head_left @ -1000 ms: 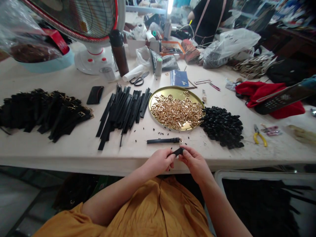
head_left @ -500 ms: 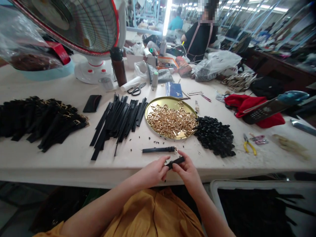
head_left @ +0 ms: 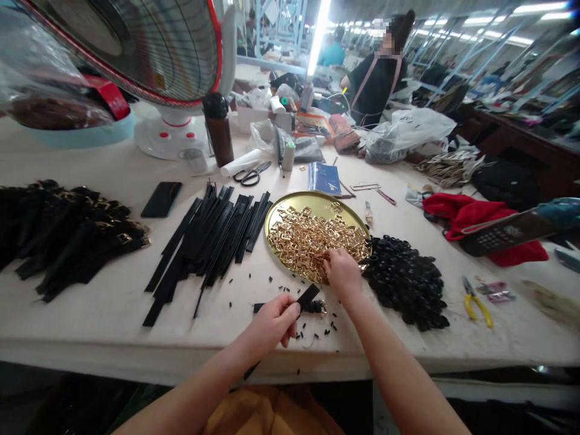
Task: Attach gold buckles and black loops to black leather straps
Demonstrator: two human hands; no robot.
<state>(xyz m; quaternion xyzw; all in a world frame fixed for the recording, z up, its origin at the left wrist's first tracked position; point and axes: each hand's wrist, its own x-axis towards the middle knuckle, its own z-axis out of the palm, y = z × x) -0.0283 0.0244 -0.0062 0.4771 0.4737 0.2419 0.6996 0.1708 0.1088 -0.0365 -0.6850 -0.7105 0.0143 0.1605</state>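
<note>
My left hand (head_left: 278, 317) is closed around a black strap (head_left: 309, 295), whose flat end points up toward the tray. Under and behind it a second black strap with a gold buckle (head_left: 317, 307) lies on the table. My right hand (head_left: 343, 272) reaches over the near rim of a round gold tray (head_left: 285, 200), its fingertips pinched on a gold buckle (head_left: 326, 256) at the edge of the heap. Many gold buckles (head_left: 301, 235) fill the tray. To its right is a pile of small black loops (head_left: 405, 281); loose black straps (head_left: 199, 238) lie to its left.
Finished-looking straps with buckles (head_left: 86, 229) are heaped at far left, near a phone (head_left: 162, 199). A fan (head_left: 167, 136), brown bottle (head_left: 218, 130) and scissors (head_left: 252, 174) stand or lie behind. Yellow-handled pliers (head_left: 475, 305) and a red cloth (head_left: 489, 226) are at right. A person stands beyond.
My right hand has let go of the strap and moved up to the buckles in the tray. My left hand keeps the strap, now angled upward. The view has shifted slightly.
</note>
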